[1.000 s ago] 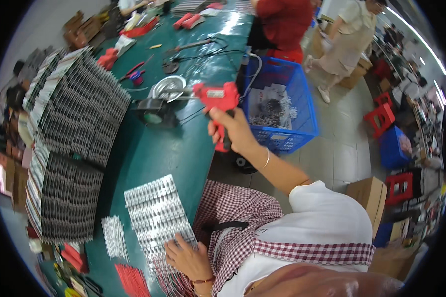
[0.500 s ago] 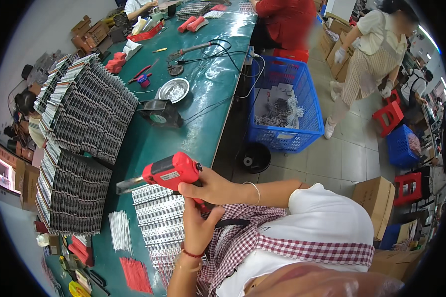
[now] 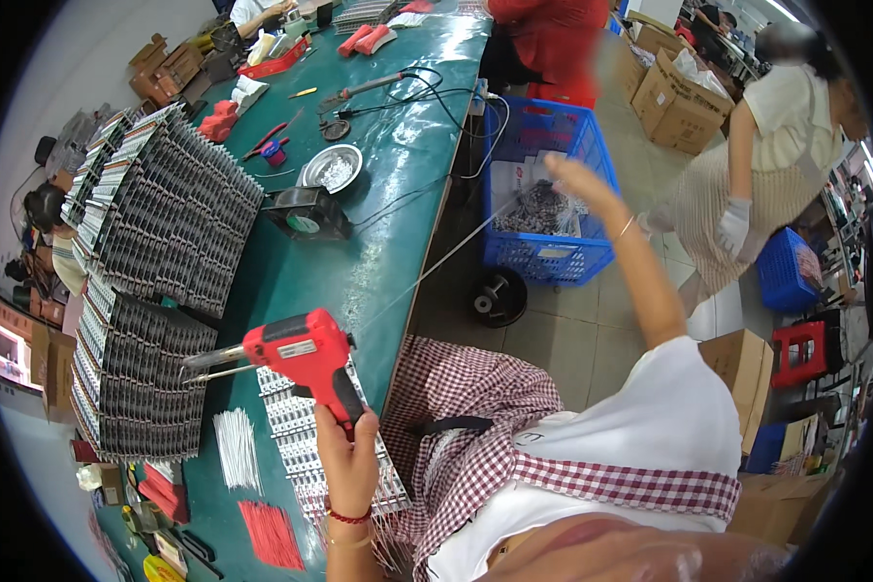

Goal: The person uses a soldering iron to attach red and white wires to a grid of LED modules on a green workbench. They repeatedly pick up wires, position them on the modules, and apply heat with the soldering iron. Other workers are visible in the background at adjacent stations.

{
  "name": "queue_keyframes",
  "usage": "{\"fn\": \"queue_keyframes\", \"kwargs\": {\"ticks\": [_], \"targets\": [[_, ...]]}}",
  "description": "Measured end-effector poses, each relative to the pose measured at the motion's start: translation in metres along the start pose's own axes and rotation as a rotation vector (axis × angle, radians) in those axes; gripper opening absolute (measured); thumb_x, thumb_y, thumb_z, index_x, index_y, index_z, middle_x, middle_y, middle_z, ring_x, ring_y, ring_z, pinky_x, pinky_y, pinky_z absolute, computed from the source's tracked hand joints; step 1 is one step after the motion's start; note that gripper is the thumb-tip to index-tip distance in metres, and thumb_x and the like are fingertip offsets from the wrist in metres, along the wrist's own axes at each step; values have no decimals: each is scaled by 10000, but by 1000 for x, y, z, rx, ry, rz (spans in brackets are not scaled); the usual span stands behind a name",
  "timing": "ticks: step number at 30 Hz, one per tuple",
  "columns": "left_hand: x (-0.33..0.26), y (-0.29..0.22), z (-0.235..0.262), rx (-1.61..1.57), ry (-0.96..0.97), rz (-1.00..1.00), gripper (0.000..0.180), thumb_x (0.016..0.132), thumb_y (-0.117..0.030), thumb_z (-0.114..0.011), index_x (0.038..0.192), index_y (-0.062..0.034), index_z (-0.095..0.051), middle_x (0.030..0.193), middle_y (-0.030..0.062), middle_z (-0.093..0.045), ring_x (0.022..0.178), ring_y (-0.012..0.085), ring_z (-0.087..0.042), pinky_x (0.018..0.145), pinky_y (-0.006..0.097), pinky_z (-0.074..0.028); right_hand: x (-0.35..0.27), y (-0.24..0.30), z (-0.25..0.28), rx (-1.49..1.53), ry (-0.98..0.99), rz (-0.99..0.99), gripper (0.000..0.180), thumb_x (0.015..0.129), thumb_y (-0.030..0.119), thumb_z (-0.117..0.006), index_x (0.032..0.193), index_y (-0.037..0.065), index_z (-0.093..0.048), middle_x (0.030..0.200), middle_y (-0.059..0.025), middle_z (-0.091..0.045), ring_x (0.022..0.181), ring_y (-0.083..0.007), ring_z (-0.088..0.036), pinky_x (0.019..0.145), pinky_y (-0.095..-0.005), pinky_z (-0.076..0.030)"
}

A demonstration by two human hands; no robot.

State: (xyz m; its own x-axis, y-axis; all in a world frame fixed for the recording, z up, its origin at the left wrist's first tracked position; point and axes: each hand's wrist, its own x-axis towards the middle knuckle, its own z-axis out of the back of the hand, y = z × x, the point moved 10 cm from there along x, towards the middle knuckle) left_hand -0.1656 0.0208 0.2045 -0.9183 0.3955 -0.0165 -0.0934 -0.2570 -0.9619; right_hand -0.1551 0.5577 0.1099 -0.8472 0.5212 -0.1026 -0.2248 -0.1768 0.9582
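Note:
My left hand [image 3: 347, 461] is wrapped round the grip of a red and black soldering gun [image 3: 296, 347], whose metal tip points left over the bench. From the back of the gun a thin solder wire [image 3: 436, 264] runs up and to the right. My right hand [image 3: 580, 182] is stretched far out over the blue crate, fingers closed at the wire's far end. Below the gun lie rows of small white-and-metal parts [image 3: 306, 441]. Bundles of white wires [image 3: 236, 449] and red wires [image 3: 270, 533] lie beside them.
Tall stacks of metal strips [image 3: 150, 373] stand at the left. A small black fan [image 3: 307, 213] and a metal bowl [image 3: 335, 171] sit farther up the green bench [image 3: 378, 262]. A blue crate [image 3: 553, 262] and black spool [image 3: 498, 297] stand right of it; a person [image 3: 747, 165] is beyond.
My right hand has left the gun and swung out to the upper right, drawing out the wire. My left hand has taken the gun's grip. The person at right has come closer.

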Motion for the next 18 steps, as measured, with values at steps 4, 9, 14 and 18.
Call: {"fn": "queue_keyframes", "kwargs": {"ticks": [4,9,14,18], "targets": [[-5,-5,28,-156,-98,-36,223,880,-4,-548,1084,-9,-459,872,18,-526,742,83,-485,667,228,-423,-13,185,104,-291,-360,521,372,910,365,-563,1093,62,-677,915,9,-650,817,-107,-564,729,-221,-448],[-7,-5,46,-148,-158,-128,205,907,-22,-506,1098,-18,-432,862,29,-508,729,81,-486,666,216,-415,-55,302,215,-45,-487,1043,352,956,243,-470,1225,42,-572,1127,-78,-642,1087,-201,-577,879,-318,-458],[2,0,20,-141,-57,-23,182,888,-12,-536,1051,-15,-455,880,31,-541,759,82,-505,693,224,-441,-12,129,142,-296,-160,78,464,885,449,-555,1124,59,-630,960,-54,-655,833,-119,-600,696,-264,-479],[11,5,-11,11,68,-1,263,871,-48,-581,1087,18,-445,863,115,-558,733,192,-548,673,295,-448,-68,42,-86,-169,241,136,588,863,175,-620,1392,68,-387,923,-69,-614,704,-125,-608,582,-254,-504]]}}
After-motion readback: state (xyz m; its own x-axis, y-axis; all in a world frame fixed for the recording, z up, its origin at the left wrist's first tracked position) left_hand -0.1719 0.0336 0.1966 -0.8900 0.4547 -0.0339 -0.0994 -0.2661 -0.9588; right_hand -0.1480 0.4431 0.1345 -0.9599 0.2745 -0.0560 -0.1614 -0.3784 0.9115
